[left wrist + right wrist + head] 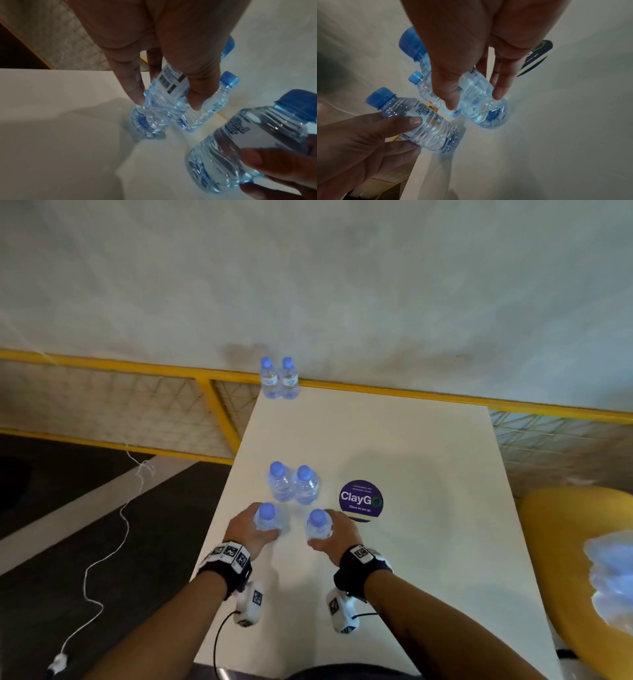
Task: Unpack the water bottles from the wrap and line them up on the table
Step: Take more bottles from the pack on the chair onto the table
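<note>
Left hand (248, 530) and right hand (337, 534) each grip a bottle on the pale table (428, 474) beside yellow railing (137, 368).

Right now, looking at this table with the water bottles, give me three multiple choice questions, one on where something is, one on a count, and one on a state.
1. Where is the round purple sticker relative to the right hand?
A. on the table just right of it
B. at the far edge beside the far bottles
C. on the floor

2. How many bottles show on the table, held ones included?
A. four
B. six
C. eight

3. What is the left hand doing?
A. lying flat on the table
B. holding a bottle in its grip
C. twisting off a cap

Answers: 1 A, the sticker lies by that hand. 2 B, far pair, middle pair, one per hand. 3 B, fingers wrap the left bottle.
</note>
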`<state>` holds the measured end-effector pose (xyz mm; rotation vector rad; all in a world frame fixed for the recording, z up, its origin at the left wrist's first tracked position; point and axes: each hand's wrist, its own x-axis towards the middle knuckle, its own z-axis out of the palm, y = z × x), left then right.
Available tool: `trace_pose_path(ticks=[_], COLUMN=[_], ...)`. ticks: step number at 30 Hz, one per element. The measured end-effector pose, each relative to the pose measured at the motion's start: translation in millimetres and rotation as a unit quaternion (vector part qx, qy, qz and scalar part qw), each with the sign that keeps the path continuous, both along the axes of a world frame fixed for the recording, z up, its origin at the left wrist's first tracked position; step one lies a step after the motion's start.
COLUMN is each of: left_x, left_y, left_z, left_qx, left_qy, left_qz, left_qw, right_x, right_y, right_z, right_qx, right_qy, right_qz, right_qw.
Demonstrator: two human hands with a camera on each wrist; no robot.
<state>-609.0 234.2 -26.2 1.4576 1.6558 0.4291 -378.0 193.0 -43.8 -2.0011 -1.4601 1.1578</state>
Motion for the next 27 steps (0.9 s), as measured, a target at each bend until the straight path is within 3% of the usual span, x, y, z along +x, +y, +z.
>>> trace_pose_path(ticks=[6, 12, 17, 27], left_x=[-5.7, 7.7, 7.9, 6.5], left_y=[28.8, 49.9, 56.5, 64.6], left_z=[-8.5, -3.2, -0.6, 1.3], left_qx=[-0.017, -0.022, -0.011, -0.027], left_qy=[-0.014, 0.063, 0.087, 0.097], left_qz=[-0.016, -0.123, -0.128, -0.160], left_qw=[1.000, 0.990, 0.988, 0.982], right_x=[-31.6, -48.7, -56.2, -57.6], right_y=[22.8, 45.3, 52.5, 56.7], right_z=[7.4, 12.4, 19.6, -3.3], right_qx=[-0.009, -0.018, -0.018, -0.007], right_qy=[-0.018, -0.082, -0.100, -0.114], right_qz=[-0.047, -0.013, -0.028, -0.004], right_qw=[0.999, 0.996, 0.994, 0.993])
